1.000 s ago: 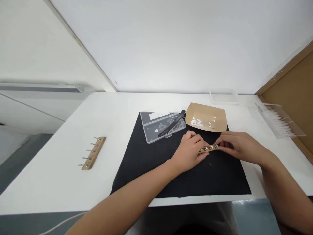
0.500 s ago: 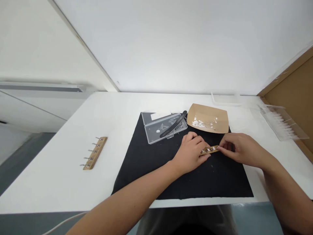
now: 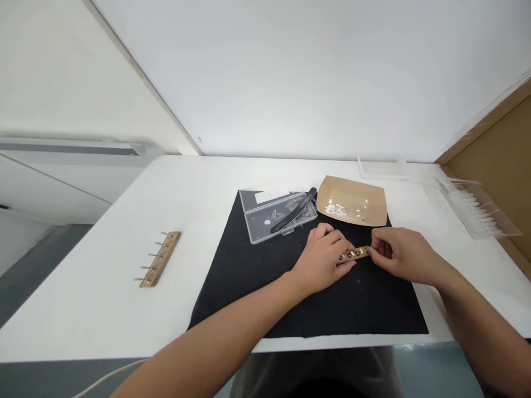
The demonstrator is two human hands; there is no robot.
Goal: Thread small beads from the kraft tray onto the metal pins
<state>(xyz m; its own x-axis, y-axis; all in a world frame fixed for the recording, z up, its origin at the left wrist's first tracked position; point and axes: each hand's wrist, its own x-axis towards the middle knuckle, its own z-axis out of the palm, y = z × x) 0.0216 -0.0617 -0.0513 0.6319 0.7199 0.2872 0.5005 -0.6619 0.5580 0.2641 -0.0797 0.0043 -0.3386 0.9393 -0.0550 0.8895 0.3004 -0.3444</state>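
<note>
On the black cloth [image 3: 249,282], my left hand [image 3: 321,257] is closed around the left end of a narrow wooden strip [image 3: 352,255]. Dark round fittings and small white pieces alternate along the strip's top. At the strip's right end, my right hand [image 3: 394,254] has thumb and forefinger pinched together, touching or very near it; whatever is between those fingertips is hidden. Just behind the hands stands a brown paper tray [image 3: 352,190] holding many small white pieces. An open clear plastic box [image 3: 257,229] lies left of it, with clear nail tips inside and a dark curved nail file [image 3: 293,211] across it.
A second wooden strip [image 3: 160,260] with several upright metal clips rests on the white table [image 3: 103,309] to the left. At the right lies a clear case [image 3: 477,210] with rows of pale tips. A clear plastic tray [image 3: 381,170] sits near the back wall.
The view has shifted very slightly. My right fingertips remain at the strip's right end, with the hand turned a little; my left hand keeps its hold.
</note>
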